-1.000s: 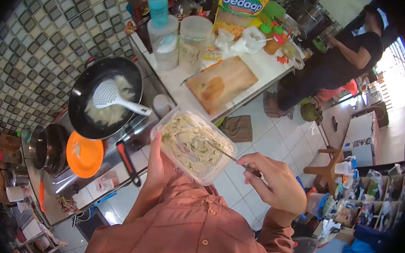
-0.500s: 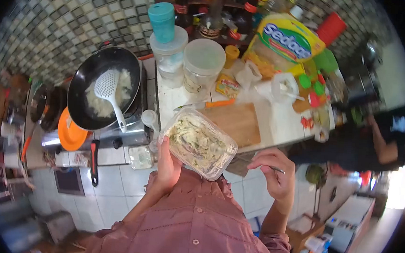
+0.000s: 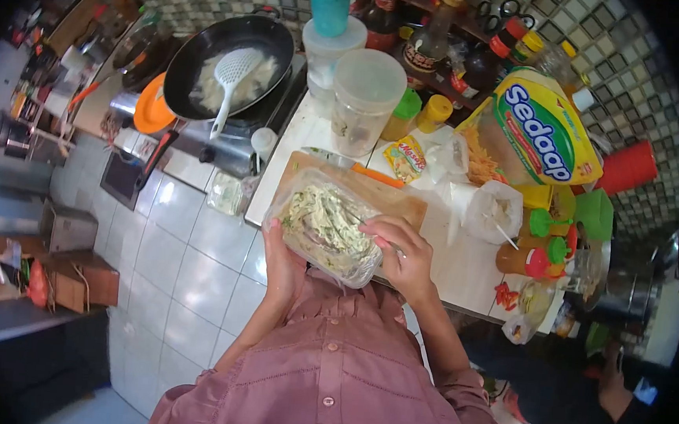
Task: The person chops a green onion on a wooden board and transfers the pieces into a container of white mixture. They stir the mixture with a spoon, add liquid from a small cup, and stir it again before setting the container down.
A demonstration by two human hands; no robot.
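A clear plastic container (image 3: 324,225) of pale batter with green bits is held before my body, over the front part of a wooden cutting board (image 3: 412,209). My left hand (image 3: 282,265) grips its left side. A thin metal utensil is pinched in my right hand (image 3: 401,256), its far end in the batter. Behind the container, a knife with an orange handle (image 3: 378,174) lies on the board. To the left, a black wok (image 3: 180,75) on the stove holds pale food and a white slotted spatula (image 3: 238,68).
Lidded tubs (image 3: 368,96), sauce bottles (image 3: 430,45), a yellow Sedaap package (image 3: 538,127) and a white plastic bag (image 3: 490,213) stand along the counter. An orange plate (image 3: 153,106) is beside the wok. Another person's dark-clothed arm (image 3: 615,385) is at the lower right.
My right hand has moved left to the container, and its utensil has gone into the batter. The view has shifted, showing more floor on the left.
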